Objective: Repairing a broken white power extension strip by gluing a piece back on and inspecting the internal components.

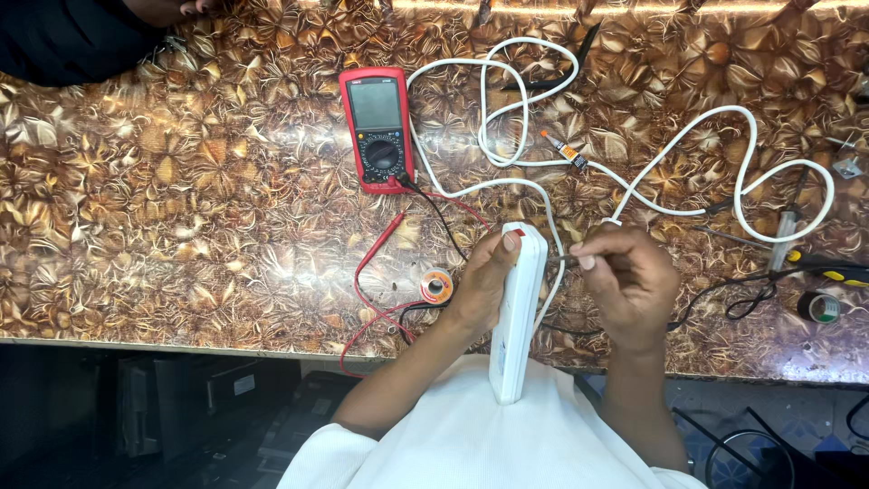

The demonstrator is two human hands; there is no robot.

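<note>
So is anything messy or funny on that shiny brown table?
The long white cord loops in tangled curls across the table. The white power strip stands on edge between the left hand and right hand, not lying flat. Nothing looks spilled or broken.

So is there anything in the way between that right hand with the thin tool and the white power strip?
Nothing visible does. The right hand holds a thin tool whose tip points at the side of the white power strip, with only a small open gap between. The left hand grips the strip's opposite side, and the white cable runs down beside it.
</note>
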